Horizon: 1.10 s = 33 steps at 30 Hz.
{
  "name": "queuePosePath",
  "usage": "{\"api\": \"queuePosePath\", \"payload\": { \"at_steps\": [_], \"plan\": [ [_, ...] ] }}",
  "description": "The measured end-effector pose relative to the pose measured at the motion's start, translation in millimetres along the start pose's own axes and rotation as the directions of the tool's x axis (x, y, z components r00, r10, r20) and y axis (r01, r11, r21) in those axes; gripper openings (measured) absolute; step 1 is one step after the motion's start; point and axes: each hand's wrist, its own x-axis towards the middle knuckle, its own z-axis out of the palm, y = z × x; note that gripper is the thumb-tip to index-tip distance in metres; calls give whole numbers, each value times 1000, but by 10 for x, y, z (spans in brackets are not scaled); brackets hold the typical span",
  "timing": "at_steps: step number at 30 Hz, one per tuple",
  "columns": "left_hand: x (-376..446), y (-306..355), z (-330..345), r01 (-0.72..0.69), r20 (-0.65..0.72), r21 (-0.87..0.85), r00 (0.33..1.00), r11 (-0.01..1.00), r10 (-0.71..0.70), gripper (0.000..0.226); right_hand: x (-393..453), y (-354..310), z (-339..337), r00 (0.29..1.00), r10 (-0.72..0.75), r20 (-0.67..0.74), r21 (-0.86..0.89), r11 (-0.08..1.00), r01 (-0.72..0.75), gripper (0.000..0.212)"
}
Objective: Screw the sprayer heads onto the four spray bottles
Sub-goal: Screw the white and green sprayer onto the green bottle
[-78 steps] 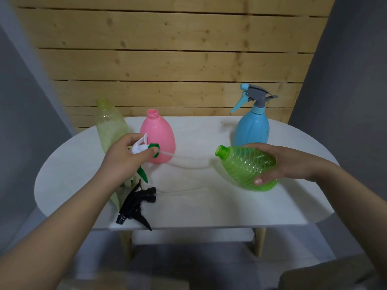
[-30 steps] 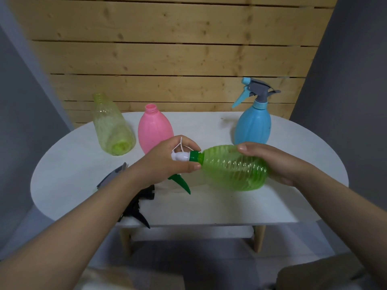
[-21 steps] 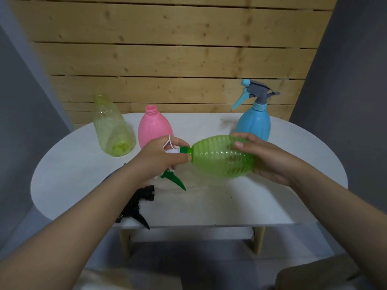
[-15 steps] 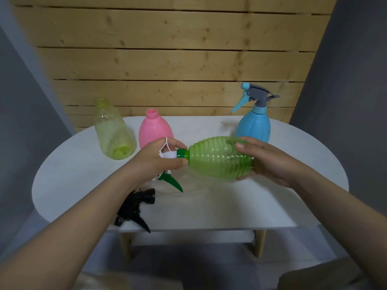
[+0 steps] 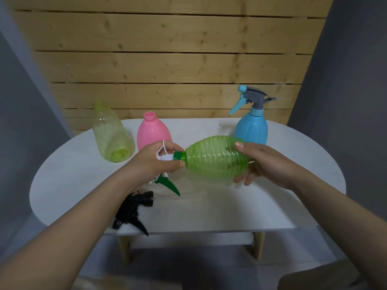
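I hold a ribbed green bottle [image 5: 213, 159] on its side above the white table [image 5: 240, 206], my right hand [image 5: 261, 162] wrapped around its base. My left hand [image 5: 155, 162] grips the white and green sprayer head [image 5: 167, 164] at the bottle's neck; its green collar sits on the neck and its green trigger points down. A pink bottle [image 5: 152, 130] and a pale yellow-green bottle [image 5: 111, 135] stand open at the back left. The blue bottle [image 5: 251, 128] at the back right carries a grey and blue sprayer. A black sprayer head [image 5: 134, 210] lies near the front edge.
A wooden plank wall rises behind the table. Grey walls or panels flank it on both sides. The table's front edge runs just past the black sprayer head, with wooden legs below.
My left hand brought the white and green sprayer head to the green bottle's neck. Both hands then lifted and shifted the bottle slightly while staying closed on it.
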Motion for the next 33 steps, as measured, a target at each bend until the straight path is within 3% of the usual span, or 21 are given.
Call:
{"api": "queuePosePath", "payload": {
  "at_steps": [3,8,10,13,16,18,21,24,29,31,33],
  "plan": [
    [14,-31,-4,29,-14,-24,999,999,-29,24,10,39,31,1000,28,8,-41,999,-27,84],
    [17,-27,-39,62,-3,-34,998,997,-62,23,22,6,8,997,-81,-2,129,988,80,69],
    [-16,4,-39,20,19,0,1000,1000,-20,24,20,-9,16,999,-37,-4,81,996,37,68],
    [-35,37,-29,-24,23,1,999,1000,24,25,16,26,35,996,84,4,28,996,-84,85],
    [-23,37,-47,24,-1,-16,1000,1000,-24,24,33,54,62,999,18,50,135,990,-25,67],
    [-9,34,-69,49,1,-37,999,998,-49,23,45,36,45,999,-48,6,225,973,45,59],
    [-16,40,-85,0,36,2,999,1000,0,23,48,-2,33,999,-44,-12,154,987,45,47],
    [-27,38,-68,-40,72,-21,997,999,41,21,35,11,52,998,63,-22,38,997,-62,60],
    [-4,15,-75,17,33,-90,999,996,-14,24,47,15,65,1000,-8,1,162,987,8,63],
    [-1,26,-75,-6,36,-91,999,996,9,31,54,1,56,1000,-12,2,152,988,11,56],
    [0,34,-67,-44,39,-62,998,997,46,24,52,-6,60,1000,9,6,134,991,-9,51]
  ]
}}
